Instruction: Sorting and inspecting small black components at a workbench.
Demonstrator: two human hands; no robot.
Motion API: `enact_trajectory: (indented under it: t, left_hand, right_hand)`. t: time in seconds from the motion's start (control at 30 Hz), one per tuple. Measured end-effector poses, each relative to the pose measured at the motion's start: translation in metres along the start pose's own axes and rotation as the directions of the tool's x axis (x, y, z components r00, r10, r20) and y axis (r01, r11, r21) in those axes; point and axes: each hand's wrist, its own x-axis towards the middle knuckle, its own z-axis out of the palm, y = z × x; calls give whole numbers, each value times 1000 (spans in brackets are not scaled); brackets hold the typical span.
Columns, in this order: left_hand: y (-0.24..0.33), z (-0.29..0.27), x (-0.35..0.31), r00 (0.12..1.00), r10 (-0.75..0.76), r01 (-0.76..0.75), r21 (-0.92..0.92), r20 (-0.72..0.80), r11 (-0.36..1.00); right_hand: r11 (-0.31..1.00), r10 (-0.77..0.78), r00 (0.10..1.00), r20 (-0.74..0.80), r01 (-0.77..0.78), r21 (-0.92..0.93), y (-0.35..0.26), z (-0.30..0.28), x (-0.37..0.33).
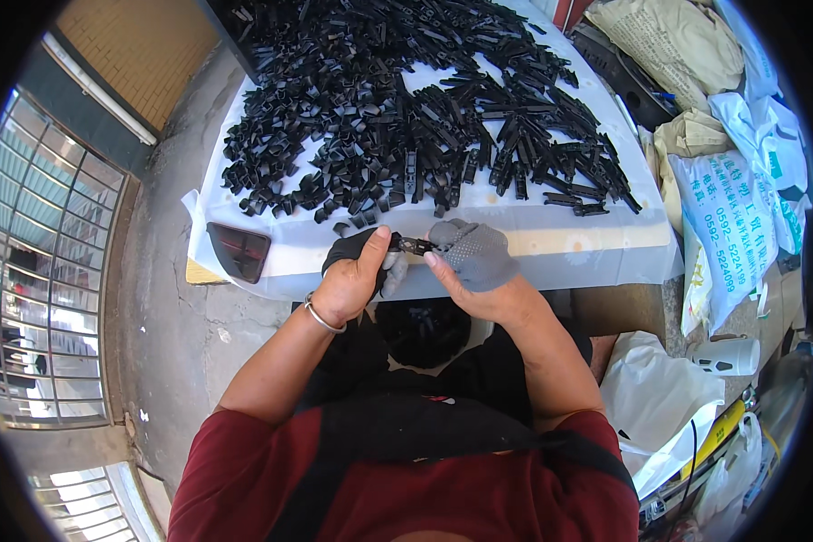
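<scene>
Between my two hands is a slim black plastic part (pixel 413 245), held just over the table's near edge. My left hand (pixel 359 269), in a dark glove that leaves the thumb bare, grips its left end with the thumb on top. The right end is pinched by my right hand (pixel 471 262), which wears a grey dotted glove with the thumb uncovered. Beyond my hands lie many small curved black pieces (pixel 289 144) on the left side of the pile. Long narrow black strips (pixel 524 149) are heaped on its right. My fingers hide the part's ends.
The table (pixel 596 257) has a white, partly clear cover. A dark smartphone (pixel 239 252) lies at its near left corner. Stuffed sacks (pixel 727 226), a white plastic bag (pixel 659 388) and a white cup (pixel 730 356) stand on the right. A barred window (pixel 54 253) is at the left.
</scene>
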Motion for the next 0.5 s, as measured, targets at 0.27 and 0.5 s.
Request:
enact_trajectory:
  t: [0.27, 0.5]
  left_hand:
    - [10, -8, -1, 990, 109, -127, 220, 92, 967]
    - [27, -9, -2, 971, 169, -206, 233, 166, 951]
  right_hand:
    - [997, -45, 999, 1, 45, -68, -4, -2, 0]
    - [976, -128, 992, -13, 124, -178, -2, -6, -2]
